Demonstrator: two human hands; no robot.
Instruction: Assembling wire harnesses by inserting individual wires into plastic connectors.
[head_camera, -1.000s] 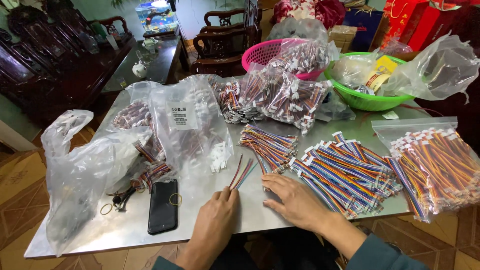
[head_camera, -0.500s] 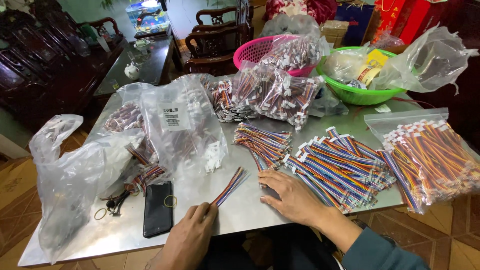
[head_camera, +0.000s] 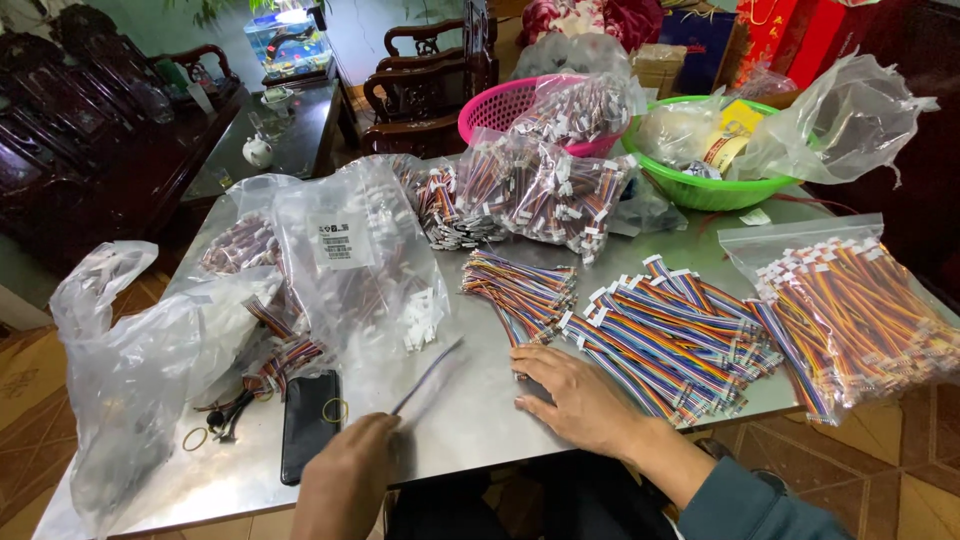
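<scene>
Left hand (head_camera: 345, 478) pinches a thin ribbon cable (head_camera: 428, 375) by its near end, low over the metal table (head_camera: 470, 440) beside the phone (head_camera: 308, 425). Right hand (head_camera: 580, 398) lies flat and open by the cable pile (head_camera: 670, 335). Looks light and floppy, best gripped near the plug.

Soft, even daylight fills the scene, bright enough to read colours clearly. The metal table (head_camera: 480, 430) gives back a dull, hazy sheen without hard glare, and the clear bags (head_camera: 350, 260) catch small white glints along their creases. Shadows are faint and short, only a soft smudge under the right hand (head_camera: 580, 400). The left hand (head_camera: 345, 480) and the wire (head_camera: 425, 378) it holds are smeared by motion blur. The dark chairs (head_camera: 70, 130) at the far left sit in dimmer light. Straight lines bow slightly near the frame's edges
</scene>
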